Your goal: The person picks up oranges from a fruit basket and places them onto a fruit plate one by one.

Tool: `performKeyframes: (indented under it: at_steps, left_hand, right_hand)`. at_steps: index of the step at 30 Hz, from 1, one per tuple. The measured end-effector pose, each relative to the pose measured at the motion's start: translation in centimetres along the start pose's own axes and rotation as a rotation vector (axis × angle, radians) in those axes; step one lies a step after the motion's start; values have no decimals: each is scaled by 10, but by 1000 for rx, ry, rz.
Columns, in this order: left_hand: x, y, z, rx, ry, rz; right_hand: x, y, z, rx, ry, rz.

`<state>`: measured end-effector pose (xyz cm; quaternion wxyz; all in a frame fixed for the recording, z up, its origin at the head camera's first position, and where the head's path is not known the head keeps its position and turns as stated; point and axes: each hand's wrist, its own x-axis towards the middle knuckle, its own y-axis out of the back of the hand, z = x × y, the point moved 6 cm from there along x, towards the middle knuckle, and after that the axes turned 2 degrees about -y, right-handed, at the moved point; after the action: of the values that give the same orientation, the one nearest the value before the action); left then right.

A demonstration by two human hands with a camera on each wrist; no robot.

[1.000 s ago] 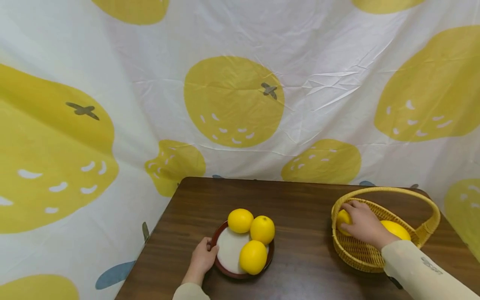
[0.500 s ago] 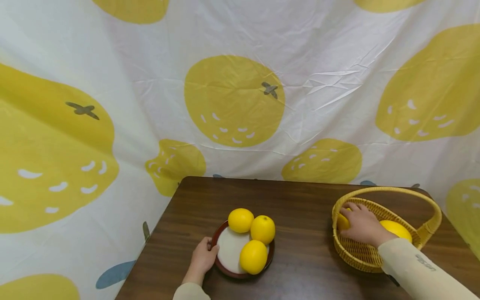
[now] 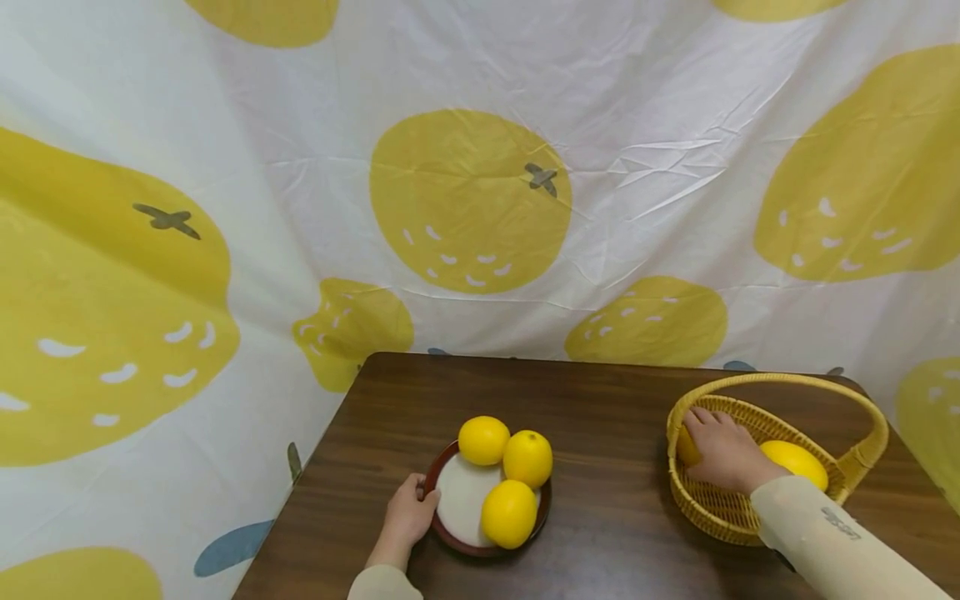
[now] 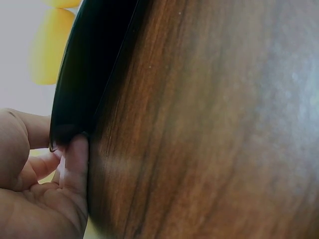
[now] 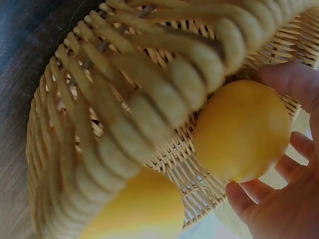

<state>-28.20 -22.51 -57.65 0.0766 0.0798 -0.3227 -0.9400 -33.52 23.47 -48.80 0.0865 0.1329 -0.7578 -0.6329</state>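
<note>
My left hand (image 3: 408,512) pinches the rim of a brown-edged plate (image 3: 456,500) with a pale inside. Seen from the left wrist, the plate's dark outer wall (image 4: 94,64) sits between thumb and fingers. Three yellow lemons lie on it: a rear lemon (image 3: 483,440), a right lemon (image 3: 528,459) and a front lemon (image 3: 509,514). Inside a wicker basket (image 3: 712,518), my right hand (image 3: 723,450) holds a lemon (image 5: 242,132), thumb on one side and fingers curled along the other. From the head, that lemon is mostly covered by the hand. A second lemon (image 3: 795,465) lies in the basket's right part.
The basket's tall arched handle (image 3: 780,379) rises over my right hand and wrist. Both plate and basket stand on a dark wooden table (image 3: 600,508). A white cloth printed with yellow fruit (image 3: 465,200) hangs behind and to the left of the table.
In the basket, my right hand has shifted slightly further over the left lemon, covering more of it. The left hand stays on the plate's rim, and the plate's lemons have not moved.
</note>
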Motion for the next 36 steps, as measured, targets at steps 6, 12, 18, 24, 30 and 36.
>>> performKeyframes:
  at_steps: [6,12,18,24,30,36]
  left_hand:
    - [0,0,2,1,-5,0]
    - [0,-1,4,-2,-6,-1]
    - [2,-2,3,-10,6,-4]
    - [3,-2,3,-15,-5,-10]
    - [3,-2,0,-12,14,-15]
    - [3,-2,-3,-13,51,-22]
  right_hand:
    - [0,-1,4,-6,4,32]
    - [0,-3,7,-38,-2,27]
    - [-1,-2,9,-17,9,36]
    - [-2,-4,12,11,7,32]
    - [-2,-6,15,36,-21,38]
    - [-3,-8,16,32,-33,78]
